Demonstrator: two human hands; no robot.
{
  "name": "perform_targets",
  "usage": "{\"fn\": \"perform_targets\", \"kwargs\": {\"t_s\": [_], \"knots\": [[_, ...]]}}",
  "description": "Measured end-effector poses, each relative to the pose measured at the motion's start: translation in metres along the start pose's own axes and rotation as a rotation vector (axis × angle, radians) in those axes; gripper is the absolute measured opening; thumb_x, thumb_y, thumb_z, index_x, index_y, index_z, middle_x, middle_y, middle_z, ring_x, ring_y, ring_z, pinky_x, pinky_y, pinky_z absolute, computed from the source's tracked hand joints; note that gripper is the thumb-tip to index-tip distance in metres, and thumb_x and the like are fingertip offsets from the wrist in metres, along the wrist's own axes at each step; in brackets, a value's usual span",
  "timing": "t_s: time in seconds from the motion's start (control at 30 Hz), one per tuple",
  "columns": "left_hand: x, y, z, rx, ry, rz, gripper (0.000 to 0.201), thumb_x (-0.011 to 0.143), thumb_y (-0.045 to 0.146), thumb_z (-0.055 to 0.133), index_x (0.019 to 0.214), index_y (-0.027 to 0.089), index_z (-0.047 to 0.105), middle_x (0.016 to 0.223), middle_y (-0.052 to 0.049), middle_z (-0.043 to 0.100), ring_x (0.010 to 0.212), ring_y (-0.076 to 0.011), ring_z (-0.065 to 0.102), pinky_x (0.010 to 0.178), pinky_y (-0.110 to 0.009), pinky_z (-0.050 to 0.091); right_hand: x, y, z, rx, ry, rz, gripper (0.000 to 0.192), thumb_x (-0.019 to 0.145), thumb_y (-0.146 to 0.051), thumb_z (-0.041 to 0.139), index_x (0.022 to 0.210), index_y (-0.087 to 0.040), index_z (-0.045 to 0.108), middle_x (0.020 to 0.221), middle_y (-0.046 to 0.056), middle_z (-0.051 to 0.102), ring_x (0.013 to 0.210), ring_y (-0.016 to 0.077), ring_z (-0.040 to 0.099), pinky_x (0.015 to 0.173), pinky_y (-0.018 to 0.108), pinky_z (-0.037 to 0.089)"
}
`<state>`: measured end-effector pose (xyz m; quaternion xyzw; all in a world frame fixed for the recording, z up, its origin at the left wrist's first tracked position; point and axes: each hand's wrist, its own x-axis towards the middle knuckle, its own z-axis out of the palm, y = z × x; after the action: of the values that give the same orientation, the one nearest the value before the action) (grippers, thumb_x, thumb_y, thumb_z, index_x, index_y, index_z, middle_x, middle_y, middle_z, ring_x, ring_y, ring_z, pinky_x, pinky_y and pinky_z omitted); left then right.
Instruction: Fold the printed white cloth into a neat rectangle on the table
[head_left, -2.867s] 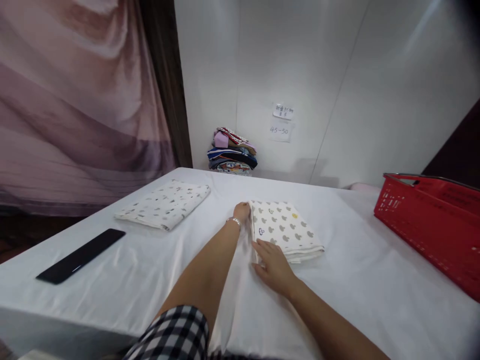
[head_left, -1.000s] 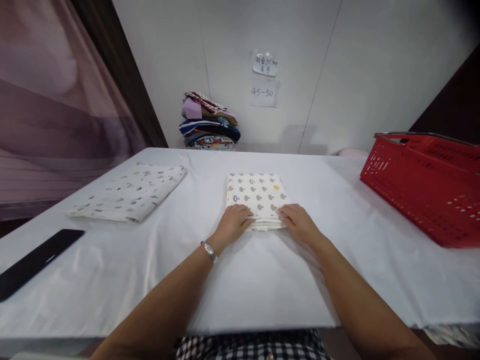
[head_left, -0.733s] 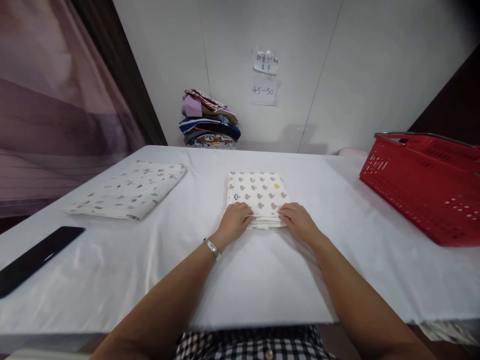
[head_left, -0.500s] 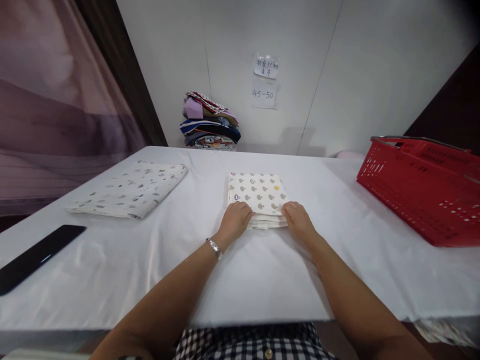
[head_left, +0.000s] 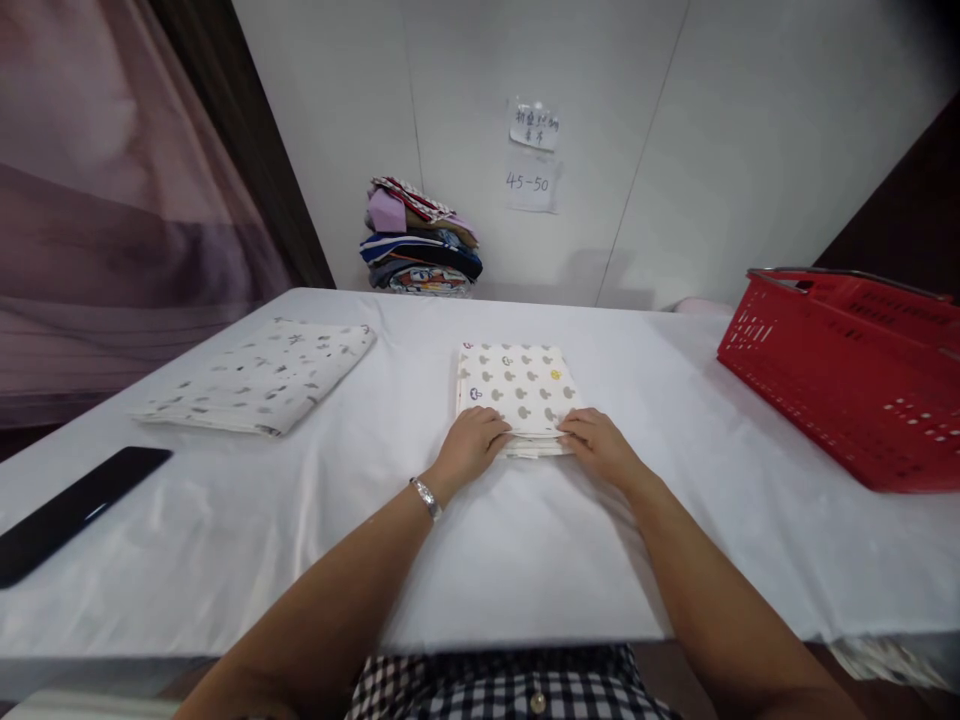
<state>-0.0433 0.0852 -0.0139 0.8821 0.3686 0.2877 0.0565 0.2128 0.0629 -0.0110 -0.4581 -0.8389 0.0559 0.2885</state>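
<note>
A folded cream cloth with a grey mushroom print (head_left: 516,385) lies in the middle of the white table (head_left: 480,560). My left hand (head_left: 471,445), with a silver watch at the wrist, rests on the cloth's near left corner, fingers curled over its edge. At the near right corner my right hand (head_left: 596,447) lies on the cloth the same way. Both hands press down on the near edge of the folded stack.
A second folded cloth with a scattered grey print (head_left: 262,375) lies at the left. A black flat bar (head_left: 71,512) sits near the left table edge. A red plastic basket (head_left: 847,370) stands at the right. A pile of folded clothes (head_left: 420,240) leans against the back wall.
Earlier my hands were at the cloth's left side with the view turned; now both sit on its near edge. In the last second they only shifted slightly along that edge.
</note>
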Motion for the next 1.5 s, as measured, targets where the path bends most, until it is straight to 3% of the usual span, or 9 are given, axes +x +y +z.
{"fn": "perform_targets", "kwargs": {"t_s": [0.27,0.47,0.7,0.97,1.2,1.3,1.5], "knots": [[0.001,-0.001,0.002,0.049,0.045,0.015,0.022,0.093,0.026,0.040,0.090,0.019,0.061,0.084,-0.004,0.059,0.082,-0.0170,0.051,0.076,-0.032,0.040,0.001,-0.002,0.003,-0.053,0.128,-0.006,0.019,0.090,-0.023,0.045,0.090,-0.021,0.063,0.092,0.006,0.064,0.087,0.0200,0.055,0.081,0.037,0.040],[0.001,-0.001,0.002,0.130,0.025,0.036,0.022,0.093,0.026,0.041,0.087,0.019,0.061,0.082,-0.004,0.059,0.080,-0.0177,0.051,0.074,-0.033,0.041,0.001,0.001,0.006,-0.110,0.075,-0.020,0.021,0.091,-0.025,0.046,0.087,-0.022,0.065,0.086,0.005,0.064,0.082,0.0192,0.053,0.077,0.035,0.039],[0.001,0.003,0.002,0.161,0.059,0.000,0.016,0.090,0.017,0.042,0.096,0.020,0.057,0.084,-0.003,0.061,0.080,-0.0174,0.054,0.074,-0.033,0.043,0.001,-0.004,0.008,-0.146,0.174,-0.014,0.019,0.090,-0.021,0.045,0.093,-0.022,0.064,0.089,0.005,0.064,0.081,0.0195,0.052,0.073,0.034,0.039],[-0.001,0.010,-0.003,0.227,0.021,0.023,0.032,0.077,-0.003,0.039,0.091,0.020,0.057,0.116,-0.005,0.056,0.094,-0.0184,0.055,0.073,-0.031,0.046,0.003,-0.007,0.007,-0.065,0.091,-0.031,0.023,0.085,-0.007,0.040,0.081,-0.020,0.059,0.085,0.004,0.062,0.080,0.0180,0.053,0.075,0.033,0.038],[0.000,0.010,-0.002,0.217,0.006,0.020,0.026,0.084,0.010,0.044,0.101,0.021,0.060,0.116,-0.007,0.055,0.094,-0.0199,0.055,0.077,-0.034,0.046,0.001,-0.003,0.012,-0.147,0.092,-0.055,0.029,0.080,-0.004,0.045,0.091,-0.021,0.066,0.095,0.006,0.062,0.088,0.0195,0.052,0.078,0.035,0.039],[0.001,0.010,-0.001,0.211,-0.005,0.009,0.020,0.089,0.021,0.044,0.098,0.020,0.062,0.113,-0.007,0.056,0.092,-0.0200,0.054,0.077,-0.035,0.046,0.001,-0.005,0.011,-0.152,0.050,-0.065,0.026,0.080,-0.007,0.049,0.092,-0.022,0.067,0.094,0.005,0.061,0.089,0.0191,0.053,0.080,0.035,0.038],[0.003,0.011,0.001,0.206,-0.020,-0.002,0.019,0.090,0.025,0.045,0.087,0.019,0.064,0.105,-0.007,0.059,0.087,-0.0203,0.053,0.074,-0.036,0.045,0.002,-0.010,0.008,-0.184,0.011,-0.041,0.020,0.086,-0.016,0.049,0.092,-0.023,0.067,0.095,0.005,0.061,0.090,0.0198,0.052,0.081,0.036,0.037]]}}
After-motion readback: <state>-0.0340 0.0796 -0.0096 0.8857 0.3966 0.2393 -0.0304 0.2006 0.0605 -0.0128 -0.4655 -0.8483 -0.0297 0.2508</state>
